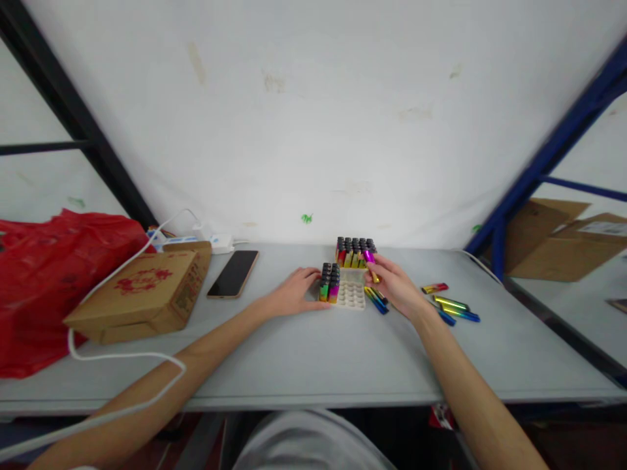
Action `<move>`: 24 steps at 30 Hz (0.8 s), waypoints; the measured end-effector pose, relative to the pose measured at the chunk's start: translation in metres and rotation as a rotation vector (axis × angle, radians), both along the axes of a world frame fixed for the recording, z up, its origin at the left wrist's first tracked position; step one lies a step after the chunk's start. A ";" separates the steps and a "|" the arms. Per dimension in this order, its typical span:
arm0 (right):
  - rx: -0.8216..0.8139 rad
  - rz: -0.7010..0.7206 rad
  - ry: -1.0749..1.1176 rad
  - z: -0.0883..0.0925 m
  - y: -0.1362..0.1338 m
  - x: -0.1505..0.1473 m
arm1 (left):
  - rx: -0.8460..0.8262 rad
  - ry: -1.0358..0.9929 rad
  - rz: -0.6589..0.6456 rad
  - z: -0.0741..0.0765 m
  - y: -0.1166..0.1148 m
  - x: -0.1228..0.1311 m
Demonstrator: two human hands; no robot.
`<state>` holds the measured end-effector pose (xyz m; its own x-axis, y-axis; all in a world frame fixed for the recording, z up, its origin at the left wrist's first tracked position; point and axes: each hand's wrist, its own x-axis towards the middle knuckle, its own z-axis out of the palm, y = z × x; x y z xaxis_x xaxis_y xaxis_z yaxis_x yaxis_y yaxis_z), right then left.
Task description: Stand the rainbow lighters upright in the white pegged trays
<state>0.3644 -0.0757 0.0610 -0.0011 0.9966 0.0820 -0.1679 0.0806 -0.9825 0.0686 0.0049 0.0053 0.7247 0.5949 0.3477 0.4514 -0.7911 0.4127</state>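
Note:
A white tray [351,297] with round pockets lies on the table, and upright black-topped lighters [330,286] fill its left part. At its left end is my left hand [297,292], thumb along the near corner and fingers by the far side, gripping the edge. Above the right part of the tray, my right hand [392,282] pinches a shiny purple-and-gold lighter [370,261], which is tilted. Just under that hand lie a few loose blue-and-yellow lighters [376,300]. Behind the tray stands a full block of upright lighters [354,253].
Several loose metallic lighters [453,305] lie to the right on the grey table [313,365]. Leftward are a phone [234,274], a cardboard box [142,290], a red bag [63,281] and a white cable [147,354]. An open carton [558,241] stands beyond the blue frame [539,156].

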 end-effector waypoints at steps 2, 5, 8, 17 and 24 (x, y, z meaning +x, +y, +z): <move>0.030 0.027 -0.038 -0.003 0.001 -0.008 | -0.026 -0.001 -0.019 0.000 0.003 -0.004; 0.004 0.038 -0.058 -0.006 0.003 -0.016 | -0.070 -0.009 -0.050 0.001 0.008 -0.010; -0.114 0.017 -0.071 -0.009 0.005 -0.020 | -0.104 -0.022 -0.086 0.003 0.009 -0.013; -0.158 -0.076 -0.146 -0.018 0.007 -0.033 | -0.126 -0.021 -0.108 0.008 0.005 -0.015; -0.175 -0.110 -0.136 -0.023 0.008 -0.036 | -0.092 0.016 -0.105 0.006 0.007 -0.015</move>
<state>0.3288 -0.0677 0.0381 0.1085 0.9905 -0.0850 -0.0324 -0.0819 -0.9961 0.0531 0.0117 0.0110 0.7894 0.5445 0.2834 0.3753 -0.7935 0.4790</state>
